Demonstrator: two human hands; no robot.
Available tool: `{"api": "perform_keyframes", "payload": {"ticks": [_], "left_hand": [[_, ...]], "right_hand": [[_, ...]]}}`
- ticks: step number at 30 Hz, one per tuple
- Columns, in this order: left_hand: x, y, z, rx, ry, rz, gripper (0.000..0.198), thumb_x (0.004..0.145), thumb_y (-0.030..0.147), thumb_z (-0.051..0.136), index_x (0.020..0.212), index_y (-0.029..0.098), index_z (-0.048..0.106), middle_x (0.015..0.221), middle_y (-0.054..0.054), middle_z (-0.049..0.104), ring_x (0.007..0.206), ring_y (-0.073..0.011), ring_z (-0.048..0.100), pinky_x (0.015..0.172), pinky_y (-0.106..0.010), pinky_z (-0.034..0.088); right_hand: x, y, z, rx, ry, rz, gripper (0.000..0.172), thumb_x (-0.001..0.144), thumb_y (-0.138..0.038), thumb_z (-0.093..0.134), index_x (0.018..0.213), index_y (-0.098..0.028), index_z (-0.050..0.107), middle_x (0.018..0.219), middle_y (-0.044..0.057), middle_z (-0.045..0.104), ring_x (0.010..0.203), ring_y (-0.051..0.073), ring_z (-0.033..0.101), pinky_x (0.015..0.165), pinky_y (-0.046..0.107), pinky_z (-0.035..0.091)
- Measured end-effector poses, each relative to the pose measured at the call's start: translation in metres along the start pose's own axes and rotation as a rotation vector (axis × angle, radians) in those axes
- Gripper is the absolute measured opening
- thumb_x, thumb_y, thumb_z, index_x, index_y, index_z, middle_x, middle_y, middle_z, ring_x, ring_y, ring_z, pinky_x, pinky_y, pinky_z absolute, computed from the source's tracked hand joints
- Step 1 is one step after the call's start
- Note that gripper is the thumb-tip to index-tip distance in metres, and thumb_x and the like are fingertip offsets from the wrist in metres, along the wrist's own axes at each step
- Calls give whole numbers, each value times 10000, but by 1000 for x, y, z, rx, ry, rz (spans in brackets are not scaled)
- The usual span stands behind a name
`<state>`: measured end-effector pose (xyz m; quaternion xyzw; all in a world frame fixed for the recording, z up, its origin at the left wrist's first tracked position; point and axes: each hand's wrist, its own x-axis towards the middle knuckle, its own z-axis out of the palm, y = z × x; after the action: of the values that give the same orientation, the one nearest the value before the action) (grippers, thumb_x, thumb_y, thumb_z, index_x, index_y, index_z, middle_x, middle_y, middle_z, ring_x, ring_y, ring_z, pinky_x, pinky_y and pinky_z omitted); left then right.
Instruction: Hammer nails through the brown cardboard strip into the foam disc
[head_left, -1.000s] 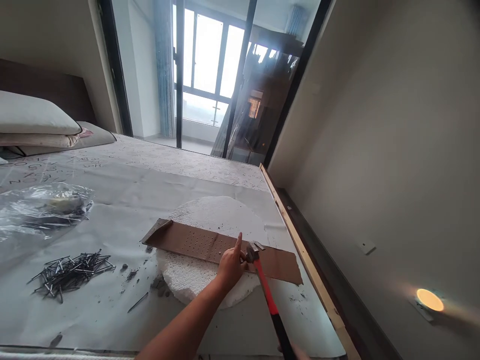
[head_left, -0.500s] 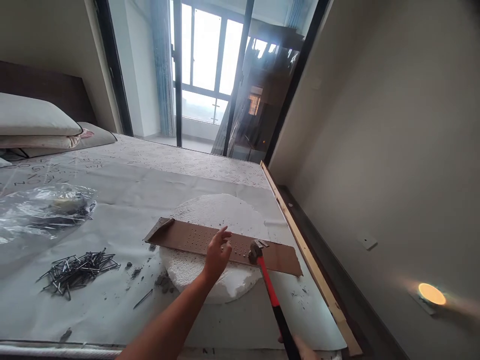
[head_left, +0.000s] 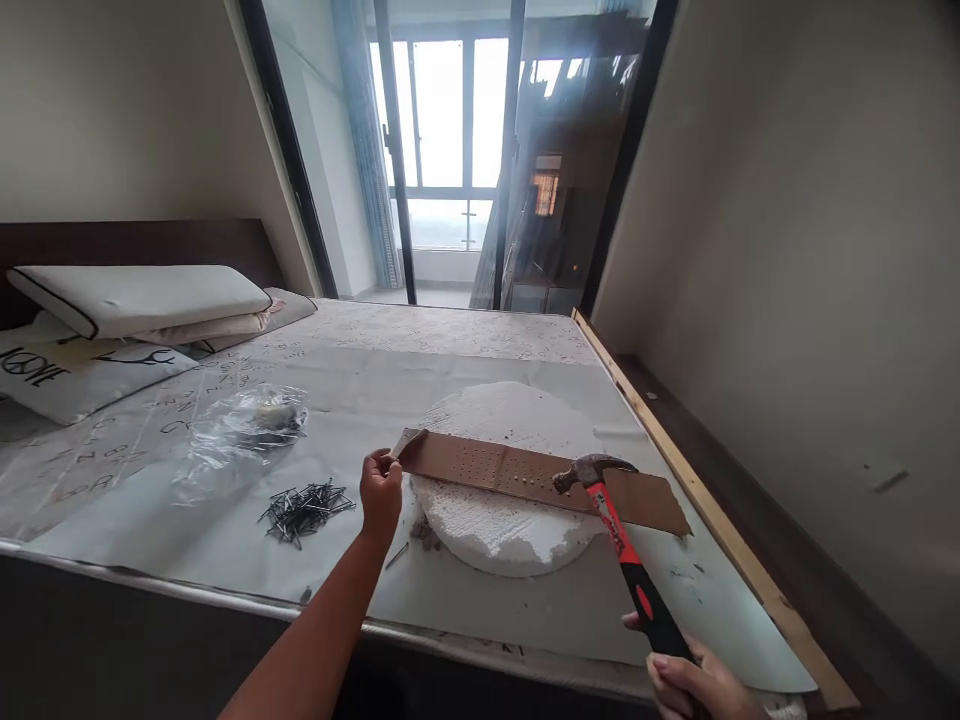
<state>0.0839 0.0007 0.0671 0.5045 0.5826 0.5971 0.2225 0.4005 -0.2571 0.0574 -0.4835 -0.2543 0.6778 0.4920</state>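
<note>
A brown cardboard strip [head_left: 442,455] with rows of small holes and a few pale dots lies across a round white foam disc [head_left: 480,525]. At its left end, where a corner is folded back, my left hand [head_left: 381,485] pinches the edge between thumb and fingers. My right hand [head_left: 694,685], low at the right, is wrapped round the black grip of a red-and-black claw hammer [head_left: 611,520]. The hammer head is over the right half of the strip; whether it touches is unclear.
A pile of nails [head_left: 304,510] lies left of the disc, with a clear plastic bag [head_left: 232,430] behind it. One loose nail [head_left: 397,555] is near the disc. A wooden bed rail [head_left: 675,450] runs along the right. Pillows [head_left: 150,300] are at the far left.
My left hand has moved from the middle of the strip to its left end and now grips it. The hammer is lifted back slightly and turned. The view has shifted left.
</note>
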Motion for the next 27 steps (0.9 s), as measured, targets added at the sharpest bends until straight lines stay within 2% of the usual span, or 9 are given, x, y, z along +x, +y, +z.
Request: {"api": "perform_keyframes", "payload": {"ticks": [2,3,7,9,11,16,21,24,27], "left_hand": [[9,-23,-22,212,1,-67,208,704,229,477,903,177,511,747,-6,567,672,-143,549,648,-259,433],[11,-33,-31,345,-90,-97,181,692,201,485,868,176,516,727,-8,574,671,-150,552,642,-258,425],[-1,-66,-46,753,-637,-139,233,571,55,517,767,178,536,649,-2,587,660,-159,567,605,-236,392],[-11,-74,-45,805,-731,-120,274,512,22,529,737,180,539,626,4,578,649,-166,569,598,-237,388],[-19,-77,-43,813,-736,-113,283,466,7,536,686,184,530,600,9,556,632,-179,565,588,-247,386],[-25,-69,-40,821,-751,-60,251,436,2,500,586,199,464,542,20,468,629,-210,553,582,-273,373],[-27,-50,-35,810,-788,-11,222,444,30,479,551,203,390,503,42,406,574,-178,509,542,-252,343],[-41,-24,-22,573,-904,20,195,502,88,500,562,208,359,499,58,404,522,-137,465,506,-229,334],[-61,13,4,255,-1001,38,159,616,200,522,618,214,364,550,56,476,518,-118,473,510,-224,374]], "right_hand": [[2,4,1,64,13,-4,565,694,-433,596,1181,-181,458,462,-114,379,284,21,253,301,150,239],[2,6,1,79,28,-1,567,697,-422,591,1196,-192,450,466,-114,385,278,20,259,296,147,253],[6,8,2,51,58,4,573,689,-394,588,1209,-193,456,471,-111,393,267,35,297,266,165,317],[7,6,4,42,47,-5,580,685,-394,591,1213,-197,455,476,-113,387,267,40,306,253,170,327],[7,4,6,48,44,-11,591,685,-388,593,1226,-208,439,481,-116,387,268,39,308,250,166,326],[9,-1,11,96,8,-23,596,678,-350,585,1229,-187,426,478,-118,389,271,32,299,254,156,317],[11,-6,12,99,35,-51,584,660,-334,580,1199,-175,423,474,-123,392,278,34,299,256,157,319],[9,-12,13,89,48,-66,576,663,-337,567,1183,-157,397,466,-129,397,279,40,300,257,167,320],[6,-18,15,43,99,-88,588,674,-343,548,1197,-152,358,462,-134,398,283,52,316,264,177,320]]}}
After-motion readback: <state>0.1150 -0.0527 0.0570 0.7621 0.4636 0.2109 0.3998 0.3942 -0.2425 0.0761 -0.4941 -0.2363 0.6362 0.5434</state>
